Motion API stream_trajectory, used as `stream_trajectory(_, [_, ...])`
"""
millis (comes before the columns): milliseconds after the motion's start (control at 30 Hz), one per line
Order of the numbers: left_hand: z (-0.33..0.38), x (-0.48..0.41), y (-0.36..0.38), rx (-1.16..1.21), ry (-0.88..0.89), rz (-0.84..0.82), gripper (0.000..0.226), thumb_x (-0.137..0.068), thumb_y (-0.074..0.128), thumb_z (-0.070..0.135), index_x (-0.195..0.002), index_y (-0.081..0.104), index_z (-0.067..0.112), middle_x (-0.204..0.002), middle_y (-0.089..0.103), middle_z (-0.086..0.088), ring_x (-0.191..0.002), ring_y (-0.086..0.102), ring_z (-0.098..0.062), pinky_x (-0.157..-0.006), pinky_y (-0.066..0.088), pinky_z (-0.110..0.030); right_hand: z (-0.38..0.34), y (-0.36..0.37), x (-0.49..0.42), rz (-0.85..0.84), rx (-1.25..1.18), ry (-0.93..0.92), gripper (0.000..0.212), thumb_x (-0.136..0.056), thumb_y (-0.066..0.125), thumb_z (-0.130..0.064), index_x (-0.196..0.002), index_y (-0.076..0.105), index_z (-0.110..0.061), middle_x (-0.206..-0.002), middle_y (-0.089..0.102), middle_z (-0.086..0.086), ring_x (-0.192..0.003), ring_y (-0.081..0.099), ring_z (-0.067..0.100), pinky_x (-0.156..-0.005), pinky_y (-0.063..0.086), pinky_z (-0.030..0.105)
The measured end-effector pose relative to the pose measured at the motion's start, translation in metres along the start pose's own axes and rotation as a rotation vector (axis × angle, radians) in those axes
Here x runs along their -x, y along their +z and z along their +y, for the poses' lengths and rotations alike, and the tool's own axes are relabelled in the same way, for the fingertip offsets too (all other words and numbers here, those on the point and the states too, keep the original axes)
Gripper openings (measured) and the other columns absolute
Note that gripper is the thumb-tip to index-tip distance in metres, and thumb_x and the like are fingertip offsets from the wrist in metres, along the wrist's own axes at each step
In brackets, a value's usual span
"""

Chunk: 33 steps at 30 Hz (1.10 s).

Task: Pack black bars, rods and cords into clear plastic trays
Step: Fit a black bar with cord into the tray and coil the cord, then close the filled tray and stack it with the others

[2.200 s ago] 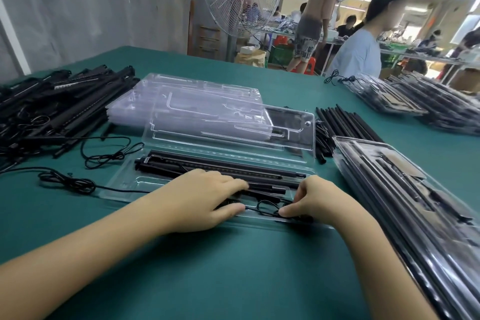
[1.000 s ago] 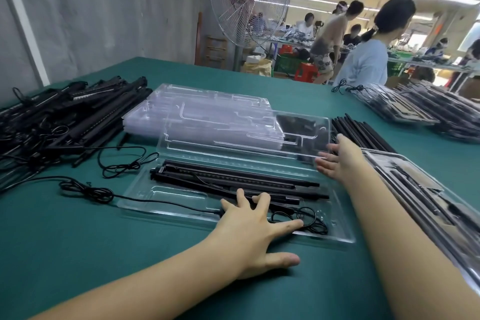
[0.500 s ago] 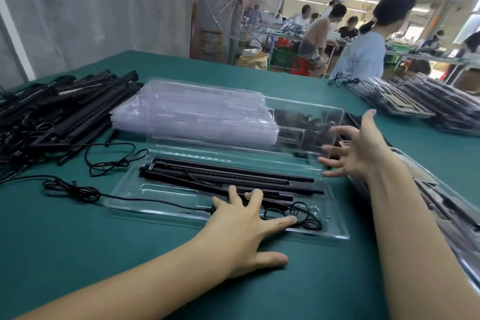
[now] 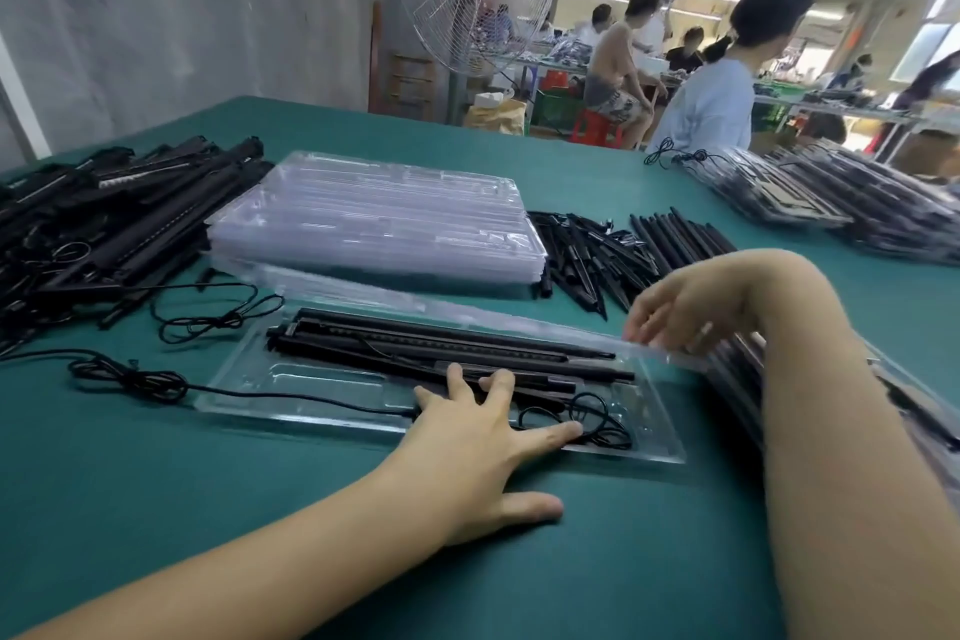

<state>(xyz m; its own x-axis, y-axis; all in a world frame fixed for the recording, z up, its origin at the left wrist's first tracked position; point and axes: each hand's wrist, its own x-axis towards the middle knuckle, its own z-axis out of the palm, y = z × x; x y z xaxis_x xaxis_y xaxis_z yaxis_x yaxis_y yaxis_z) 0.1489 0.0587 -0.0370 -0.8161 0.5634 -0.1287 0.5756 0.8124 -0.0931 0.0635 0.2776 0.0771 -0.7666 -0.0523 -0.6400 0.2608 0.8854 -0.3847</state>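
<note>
A: Item one, the nearest container?

B: A clear plastic clamshell tray (image 4: 291, 392) is laid flat on the green-covered worktop (image 4: 156, 509). Long black bars (image 4: 441, 346) are seated lengthwise in it, and a coiled black cord (image 4: 576, 424) is lodged at its near right end. A transparent hinged lid (image 4: 467, 314) is held partly lowered over the bars.

A: The hands?

B: The left hand (image 4: 483, 452) is spread flat, fingers splayed, pressed on the tray's near edge and the bars; nothing is clasped in its grip. The right hand (image 4: 675, 312) is blurred; its fingers are curled at the lid's right edge, and the lid appears to be pinched there.

A: Stock beyond the tray?

B: A stack of empty clear plastic trays (image 4: 379, 218) is placed just behind. A heap of loose black bars with cords (image 4: 104, 218) is piled at the left, and one long black cable (image 4: 130, 379) is trailed from there to the tray. Small black clips and short rods (image 4: 587, 255) are scattered right of the stack, with straight black rods (image 4: 680, 237) beside them.

A: Finished goods?

B: Filled trays (image 4: 841, 203) are stacked at the far right. A further pile (image 4: 737, 369) is partly hidden under the right forearm.
</note>
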Motion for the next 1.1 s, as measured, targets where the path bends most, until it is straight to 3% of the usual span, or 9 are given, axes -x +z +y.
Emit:
stream_trajectory(167, [0.001, 0.0, 0.002, 0.005, -0.011, 0.008, 0.066, -0.083, 0.025, 0.076, -0.137, -0.009, 0.061, -0.152, 0.005, -0.021, -0.134, 0.007, -0.057, -0.101, 0.025, -0.066, -0.031, 0.024, -0.006, 0.287, 0.37, 0.001, 0.012, -0.086, 0.051, 0.002, -0.084, 0.063, 0.002, -0.083, 0.062, 0.013, -0.068, 0.056, 0.022, -0.063, 0.051, 0.031])
stream_trajectory(333, [0.003, 0.002, -0.004, 0.001, -0.026, -0.027, 0.066, -0.084, 0.024, 0.075, -0.139, -0.008, 0.058, -0.152, 0.007, -0.021, -0.135, 0.009, -0.056, -0.102, 0.019, -0.068, -0.032, 0.058, 0.003, 0.164, 0.366, -0.042, 0.061, -0.08, 0.052, -0.065, -0.109, 0.06, -0.012, -0.108, 0.065, 0.006, -0.088, 0.065, 0.021, -0.082, 0.056, 0.035])
stream_trajectory(533, [0.028, 0.02, -0.017, -0.069, -0.185, -0.1, 0.067, -0.095, 0.026, 0.06, -0.147, -0.012, 0.04, -0.151, -0.004, -0.034, -0.14, 0.002, -0.05, -0.109, 0.002, -0.062, -0.02, 0.088, -0.004, 0.335, 0.288, -0.008, 0.072, -0.078, 0.061, -0.061, -0.125, 0.037, -0.013, -0.121, 0.056, 0.011, -0.105, 0.056, 0.028, -0.08, 0.042, 0.033])
stream_trajectory(633, [0.027, 0.043, -0.025, -0.06, -0.126, 0.04, 0.06, -0.099, 0.034, 0.047, -0.149, 0.023, 0.016, -0.143, 0.032, -0.033, -0.136, 0.029, -0.04, -0.111, 0.021, -0.051, -0.02, 0.094, -0.006, 0.384, 0.244, -0.004, 0.073, -0.076, 0.063, -0.061, -0.125, 0.038, -0.013, -0.13, 0.048, 0.014, -0.114, 0.051, 0.03, -0.089, 0.042, 0.036])
stream_trajectory(700, [0.02, 0.055, -0.024, -0.049, 0.008, 0.334, 0.032, -0.088, 0.054, 0.044, -0.093, 0.069, 0.016, -0.087, 0.069, -0.012, -0.083, 0.067, -0.024, -0.072, 0.052, -0.029, -0.02, 0.102, -0.011, 0.437, 0.289, 0.017, 0.077, -0.076, 0.063, -0.062, -0.128, 0.036, -0.012, -0.134, 0.042, 0.017, -0.121, 0.045, 0.032, -0.096, 0.04, 0.038])
stream_trajectory(767, [0.008, 0.06, -0.029, 0.123, 0.067, 0.513, 0.035, -0.086, 0.044, 0.042, -0.061, 0.056, 0.021, -0.061, 0.059, 0.003, -0.056, 0.06, -0.017, -0.047, 0.047, -0.023, -0.02, 0.111, -0.017, 0.481, 0.313, 0.03, 0.079, -0.079, 0.061, -0.061, -0.132, 0.032, -0.011, -0.138, 0.036, 0.02, -0.127, 0.037, 0.035, -0.102, 0.035, 0.039])
stream_trajectory(900, [-0.029, 0.023, -0.032, 0.415, 0.05, 0.466, 0.04, -0.098, 0.033, 0.043, -0.127, 0.055, 0.025, -0.136, 0.053, 0.003, -0.126, 0.044, -0.012, -0.108, 0.03, -0.026, -0.012, 0.125, -0.021, 0.567, 0.197, 0.003, 0.075, -0.082, 0.059, -0.057, -0.135, 0.031, -0.013, -0.139, 0.033, 0.02, -0.129, 0.031, 0.035, -0.105, 0.03, 0.038])
stream_trajectory(1000, [-0.049, -0.009, -0.012, 0.325, 0.056, 0.252, 0.051, -0.1, 0.024, 0.046, -0.148, 0.007, 0.041, -0.157, 0.003, 0.014, -0.145, -0.003, -0.007, -0.116, -0.003, -0.032, 0.001, 0.136, -0.02, 0.646, 0.118, -0.089, 0.06, -0.087, 0.055, -0.053, -0.13, 0.039, -0.016, -0.137, 0.036, 0.016, -0.126, 0.032, 0.032, -0.103, 0.028, 0.035])
stream_trajectory(1100, [-0.052, -0.022, 0.014, 0.169, 0.035, 0.16, 0.049, -0.098, 0.009, 0.053, -0.144, -0.007, 0.049, -0.155, -0.011, 0.018, -0.142, -0.016, -0.005, -0.114, -0.013, -0.038, 0.013, 0.131, -0.016, 0.598, 0.101, -0.168, 0.049, -0.092, 0.053, -0.04, -0.136, 0.042, -0.02, -0.142, 0.036, 0.008, -0.129, 0.033, 0.028, -0.103, 0.028, 0.031])
